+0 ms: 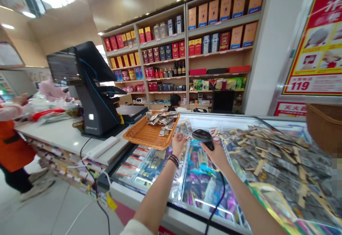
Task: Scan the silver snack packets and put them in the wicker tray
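A black barcode scanner (202,136) is gripped by its handle in my right hand (217,154), its head pointing left and its cable hanging down. My left hand (178,145), a beaded bracelet at the wrist, pinches what looks like a small clear-and-grey packet (186,125) in front of the scanner. Close by on the left, an orange woven basket (141,135) holds a heap of similar small packets (162,118). To the right, a large pile of small packets with tan strips (278,160) covers the glass top.
Beneath my hands is a glass-topped freezer (195,188) with coloured packages inside. A checkout terminal (93,92) stands on the counter at left, with loose cables below. A person in an orange apron (14,149) is at far left. Another person's head (175,100) shows behind the freezer.
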